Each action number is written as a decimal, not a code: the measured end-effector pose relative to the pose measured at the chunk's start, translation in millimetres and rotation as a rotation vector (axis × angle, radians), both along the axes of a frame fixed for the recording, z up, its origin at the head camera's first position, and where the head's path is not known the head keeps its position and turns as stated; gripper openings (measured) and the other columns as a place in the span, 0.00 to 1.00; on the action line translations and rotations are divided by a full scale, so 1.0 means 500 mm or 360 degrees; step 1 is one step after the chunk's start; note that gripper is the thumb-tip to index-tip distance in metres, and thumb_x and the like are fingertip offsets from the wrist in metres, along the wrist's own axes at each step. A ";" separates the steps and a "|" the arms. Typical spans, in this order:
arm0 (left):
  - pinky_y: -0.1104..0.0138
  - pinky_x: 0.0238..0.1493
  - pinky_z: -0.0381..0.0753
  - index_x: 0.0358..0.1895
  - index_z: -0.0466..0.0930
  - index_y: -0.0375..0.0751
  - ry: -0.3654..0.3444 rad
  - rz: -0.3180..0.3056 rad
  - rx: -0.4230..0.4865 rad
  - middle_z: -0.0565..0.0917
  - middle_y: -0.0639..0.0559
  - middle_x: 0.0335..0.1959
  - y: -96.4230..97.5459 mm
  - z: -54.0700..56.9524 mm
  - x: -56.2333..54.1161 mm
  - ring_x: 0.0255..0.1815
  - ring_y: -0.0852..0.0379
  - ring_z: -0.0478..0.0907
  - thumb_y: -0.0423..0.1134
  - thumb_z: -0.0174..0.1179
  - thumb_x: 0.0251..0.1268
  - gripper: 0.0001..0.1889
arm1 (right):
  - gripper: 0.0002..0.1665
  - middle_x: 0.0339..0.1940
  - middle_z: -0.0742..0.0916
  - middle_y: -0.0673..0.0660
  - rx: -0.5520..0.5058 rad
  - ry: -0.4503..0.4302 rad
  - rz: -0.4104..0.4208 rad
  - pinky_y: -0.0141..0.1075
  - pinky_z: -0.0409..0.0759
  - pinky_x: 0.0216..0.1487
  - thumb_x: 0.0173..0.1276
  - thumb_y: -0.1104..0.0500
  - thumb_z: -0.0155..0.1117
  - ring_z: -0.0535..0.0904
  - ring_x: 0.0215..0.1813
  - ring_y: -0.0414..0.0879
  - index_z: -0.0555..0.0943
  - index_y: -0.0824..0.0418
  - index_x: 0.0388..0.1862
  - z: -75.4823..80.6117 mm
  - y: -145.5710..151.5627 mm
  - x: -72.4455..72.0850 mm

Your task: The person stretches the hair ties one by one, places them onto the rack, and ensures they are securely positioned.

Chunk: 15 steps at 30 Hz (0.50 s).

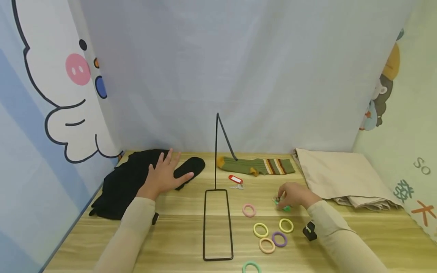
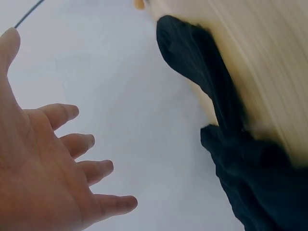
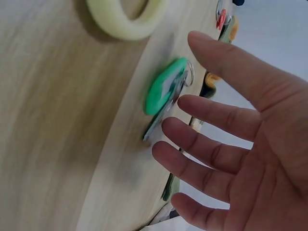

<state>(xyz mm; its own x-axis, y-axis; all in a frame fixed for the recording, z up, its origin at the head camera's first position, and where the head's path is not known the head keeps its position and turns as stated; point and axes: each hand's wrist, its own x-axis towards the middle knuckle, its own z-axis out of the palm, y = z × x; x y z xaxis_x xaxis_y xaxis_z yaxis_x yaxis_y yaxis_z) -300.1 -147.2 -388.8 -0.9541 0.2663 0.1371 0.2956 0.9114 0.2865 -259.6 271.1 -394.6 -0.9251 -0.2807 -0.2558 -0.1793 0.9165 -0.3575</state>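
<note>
A green key tag [image 3: 157, 94] and silver key [image 3: 166, 107] lie on the table [image 3: 57, 125].

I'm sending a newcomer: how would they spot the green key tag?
On the table, find the beige cloth at the right. Left of it, the green key tag lies by the right hand. The other key tag is red, and the green ring is a bare hoop.

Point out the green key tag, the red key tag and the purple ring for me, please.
Green key tag [image 3: 157, 94]: right wrist view, on its green body.
Red key tag [image 1: 235, 179]: head view, on its white label.
Purple ring [image 1: 286, 239]: head view, on the right side of its band.
</note>
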 end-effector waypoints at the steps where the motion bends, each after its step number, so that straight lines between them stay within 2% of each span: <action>1: 0.30 0.60 0.41 0.74 0.38 0.53 -0.0003 -0.0001 0.0004 0.37 0.43 0.76 0.003 0.000 0.001 0.74 0.33 0.35 0.76 0.41 0.53 0.50 | 0.22 0.37 0.85 0.57 0.0010 0.0026 0.0011 0.41 0.78 0.36 0.49 0.54 0.74 0.79 0.36 0.47 0.82 0.64 0.40 0.000 -0.003 0.001; 9: 0.29 0.60 0.42 0.74 0.43 0.50 -0.0016 -0.0017 0.0061 0.38 0.42 0.76 0.016 -0.011 0.008 0.74 0.33 0.36 0.75 0.44 0.54 0.49 | 0.29 0.36 0.84 0.56 0.0053 0.0173 0.0194 0.41 0.77 0.39 0.48 0.52 0.75 0.78 0.37 0.47 0.80 0.65 0.47 -0.001 -0.059 0.004; 15: 0.30 0.61 0.42 0.74 0.45 0.51 -0.0039 -0.0042 0.0079 0.39 0.42 0.76 0.028 -0.027 0.006 0.74 0.34 0.36 0.76 0.43 0.53 0.49 | 0.29 0.33 0.83 0.53 0.0046 0.0201 0.0358 0.38 0.75 0.37 0.45 0.51 0.77 0.76 0.35 0.43 0.81 0.64 0.44 -0.016 -0.103 0.017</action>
<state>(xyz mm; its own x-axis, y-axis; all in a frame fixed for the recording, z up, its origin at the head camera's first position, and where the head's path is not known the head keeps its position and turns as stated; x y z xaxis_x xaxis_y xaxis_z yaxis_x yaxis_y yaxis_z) -297.3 -133.1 -402.4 -0.9500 0.2848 0.1277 0.3117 0.8877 0.3388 -251.0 219.4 -402.4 -0.8654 -0.4773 -0.1528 -0.4214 0.8580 -0.2936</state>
